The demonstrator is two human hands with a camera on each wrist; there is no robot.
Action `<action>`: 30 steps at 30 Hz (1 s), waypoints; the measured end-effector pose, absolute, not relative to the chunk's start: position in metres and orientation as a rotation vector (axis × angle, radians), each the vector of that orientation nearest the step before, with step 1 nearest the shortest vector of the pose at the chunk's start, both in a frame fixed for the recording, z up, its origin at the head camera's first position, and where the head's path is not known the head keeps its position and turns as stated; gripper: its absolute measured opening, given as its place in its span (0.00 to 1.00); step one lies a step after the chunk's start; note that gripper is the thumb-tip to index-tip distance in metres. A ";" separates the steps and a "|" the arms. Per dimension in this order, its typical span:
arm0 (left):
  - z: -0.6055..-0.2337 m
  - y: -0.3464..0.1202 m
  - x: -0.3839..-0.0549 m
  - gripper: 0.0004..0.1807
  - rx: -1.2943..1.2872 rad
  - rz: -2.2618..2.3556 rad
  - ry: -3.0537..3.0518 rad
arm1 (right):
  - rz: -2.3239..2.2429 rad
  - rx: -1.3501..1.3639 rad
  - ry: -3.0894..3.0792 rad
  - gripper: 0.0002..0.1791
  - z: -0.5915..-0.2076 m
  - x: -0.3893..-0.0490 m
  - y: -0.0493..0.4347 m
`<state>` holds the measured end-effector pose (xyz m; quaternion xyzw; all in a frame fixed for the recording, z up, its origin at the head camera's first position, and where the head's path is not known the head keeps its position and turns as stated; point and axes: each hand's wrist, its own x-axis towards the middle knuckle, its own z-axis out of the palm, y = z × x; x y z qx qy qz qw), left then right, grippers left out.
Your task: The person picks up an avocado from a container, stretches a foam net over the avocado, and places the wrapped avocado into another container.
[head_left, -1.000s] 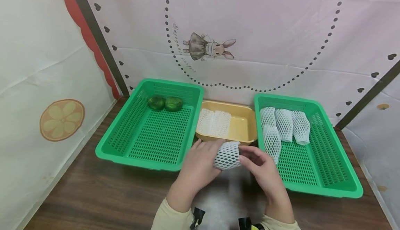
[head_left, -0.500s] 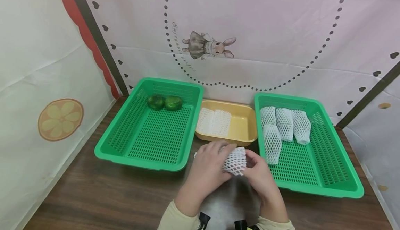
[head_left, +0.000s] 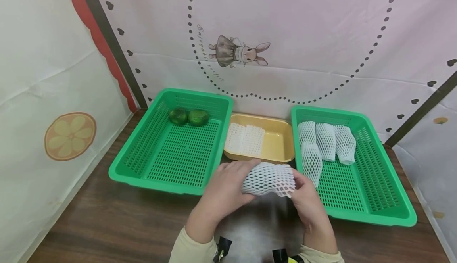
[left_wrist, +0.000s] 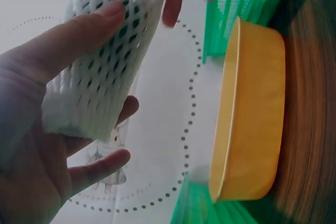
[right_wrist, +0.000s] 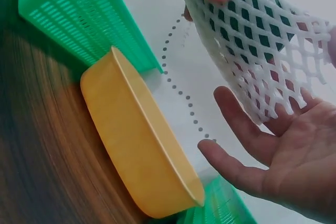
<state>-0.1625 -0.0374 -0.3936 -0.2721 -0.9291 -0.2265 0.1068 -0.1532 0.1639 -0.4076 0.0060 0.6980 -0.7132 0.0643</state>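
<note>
A white foam net sleeve (head_left: pixel 268 179) is held between both hands, low over the front of the table. My left hand (head_left: pixel 226 189) grips its left part, thumb pressed across the mesh in the left wrist view. Dark green shows through the holes of the sleeve (right_wrist: pixel 252 19), from something inside it. My right hand (head_left: pixel 308 199) pinches the sleeve's loose right end, its other fingers (right_wrist: pixel 241 129) spread below in the right wrist view. That right end of the mesh is stretched and looks unfilled.
At left, a green basket (head_left: pixel 162 171) holds two dark green round fruits (head_left: pixel 198 118). A yellow tray (head_left: pixel 278 140) with flat white foam nets (head_left: pixel 253 140) stands in the middle. The right green basket (head_left: pixel 378 175) holds several net-wrapped pieces (head_left: pixel 325 142). A printed cloth hangs behind.
The sleeve first slid right and nearer, then back left with the left hand. The right hand has shifted right, and more of the sleeve's length now shows between the hands.
</note>
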 end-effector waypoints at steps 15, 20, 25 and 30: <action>-0.392 -0.034 -0.160 0.42 -0.471 -0.990 -2.857 | -2.466 -0.081 1.989 0.28 -0.400 -0.149 0.156; -0.392 -0.030 -0.158 0.41 -0.489 -1.064 -2.841 | -2.287 -0.230 1.950 0.38 -0.404 -0.149 0.146; -0.391 -0.031 -0.156 0.45 -0.510 -1.089 -2.881 | -2.321 -0.184 1.971 0.35 -0.402 -0.148 0.142; -0.393 -0.046 -0.161 0.49 -0.438 -1.044 -2.907 | -2.327 -0.150 2.130 0.31 -0.385 -0.155 0.169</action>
